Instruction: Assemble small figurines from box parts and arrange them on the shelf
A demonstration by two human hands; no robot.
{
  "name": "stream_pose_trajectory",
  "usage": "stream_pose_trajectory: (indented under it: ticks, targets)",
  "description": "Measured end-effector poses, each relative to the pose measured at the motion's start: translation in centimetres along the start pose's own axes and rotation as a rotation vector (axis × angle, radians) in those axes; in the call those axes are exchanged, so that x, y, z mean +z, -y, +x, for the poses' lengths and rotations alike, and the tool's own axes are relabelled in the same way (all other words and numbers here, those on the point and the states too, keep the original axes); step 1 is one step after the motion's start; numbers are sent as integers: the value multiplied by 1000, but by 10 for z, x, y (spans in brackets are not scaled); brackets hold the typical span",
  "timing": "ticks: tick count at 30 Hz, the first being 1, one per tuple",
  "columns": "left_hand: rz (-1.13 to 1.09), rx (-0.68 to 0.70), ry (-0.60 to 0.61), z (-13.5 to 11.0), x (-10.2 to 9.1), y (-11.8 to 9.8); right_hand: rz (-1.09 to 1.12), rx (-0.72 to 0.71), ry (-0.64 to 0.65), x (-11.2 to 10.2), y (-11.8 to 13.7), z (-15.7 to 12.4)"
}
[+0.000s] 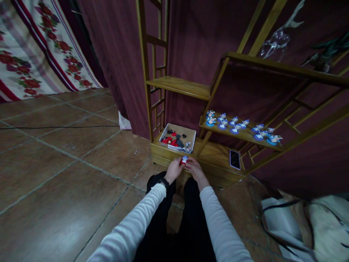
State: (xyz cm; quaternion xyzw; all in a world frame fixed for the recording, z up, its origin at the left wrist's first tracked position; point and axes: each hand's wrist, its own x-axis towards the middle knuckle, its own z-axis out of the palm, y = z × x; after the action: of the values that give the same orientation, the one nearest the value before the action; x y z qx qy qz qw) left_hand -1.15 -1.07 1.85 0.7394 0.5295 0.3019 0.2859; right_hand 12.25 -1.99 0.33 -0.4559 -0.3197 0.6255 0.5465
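Note:
Both my hands meet low in front of a wooden shelf unit, pinching one small figurine [184, 159] with a red base and a pale blue top. My left hand [173, 169] grips its left side, fingers curled. My right hand [194, 168] holds its right side, fingers closed on it. Just beyond the hands, a shallow cardboard box [191, 133] on the bottom shelf holds red and dark small parts. Several finished blue-and-white figurines [236, 125] stand in rows on the middle shelf to the right.
A phone [235, 159] lies face up on the bottom shelf board. The wooden shelf frame [178, 86] stands against a maroon curtain. A black cable [54, 127] crosses the tiled floor at left. A cloth bag [305, 222] lies at lower right.

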Motion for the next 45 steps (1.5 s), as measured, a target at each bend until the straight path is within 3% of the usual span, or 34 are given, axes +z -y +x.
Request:
stream_pose_trajectory:
  ticks: [6, 15, 28, 45]
  targets:
    - [373, 162, -36, -11, -2, -9, 11, 4, -41, -1, -2, 2]
    - [590, 285, -26, -15, -5, -10, 3, -28, -29, -4, -2, 4]
    - [725, 393, -38, -7, -10, -4, 47, -6, -37, -2, -3, 6]
    - [677, 333, -30, -9, -7, -5, 24, 3, -40, -3, -2, 4]
